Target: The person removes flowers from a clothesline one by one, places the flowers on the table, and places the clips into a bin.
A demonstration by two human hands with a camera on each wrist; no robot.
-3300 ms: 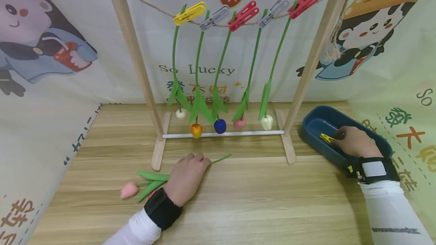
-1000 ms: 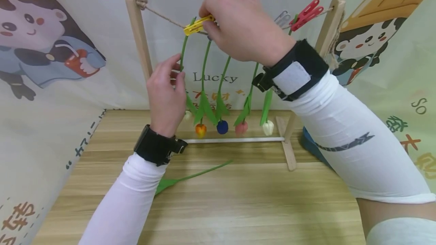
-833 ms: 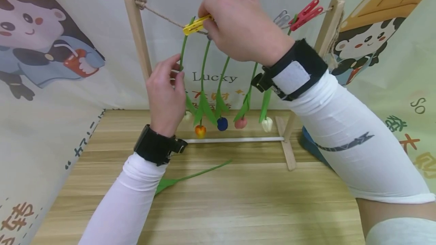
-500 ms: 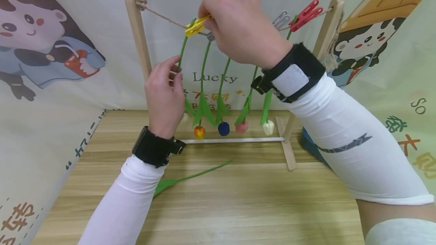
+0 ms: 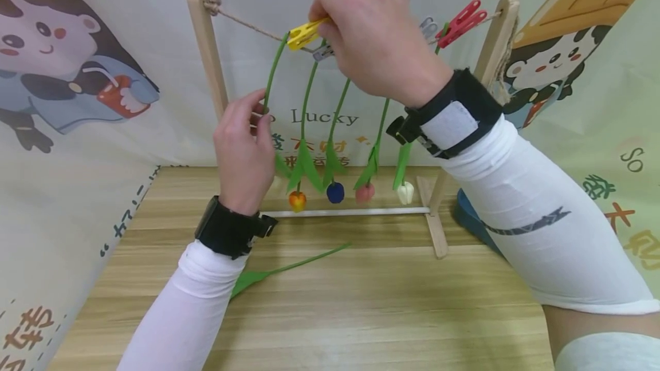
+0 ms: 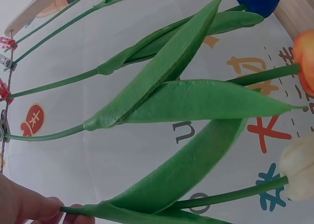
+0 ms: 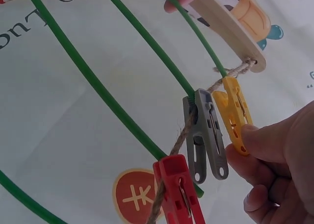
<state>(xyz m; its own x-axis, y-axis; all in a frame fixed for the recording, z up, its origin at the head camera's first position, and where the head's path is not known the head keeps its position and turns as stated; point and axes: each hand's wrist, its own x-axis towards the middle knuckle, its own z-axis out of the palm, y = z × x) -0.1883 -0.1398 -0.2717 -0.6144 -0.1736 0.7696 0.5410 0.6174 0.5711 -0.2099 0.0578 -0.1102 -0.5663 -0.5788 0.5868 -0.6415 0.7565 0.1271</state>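
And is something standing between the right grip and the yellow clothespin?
Nothing visible: the right grip pinches the yellow clothespin directly. The gray clothespin sits close beside it, not between them.

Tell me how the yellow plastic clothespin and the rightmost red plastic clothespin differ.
The right hand pinches the yellow plastic clothespin; no hand touches the red plastic clothespin. The yellow one is near the left end of the brown rope, the red one near its right. Each has a green stem at its tip.
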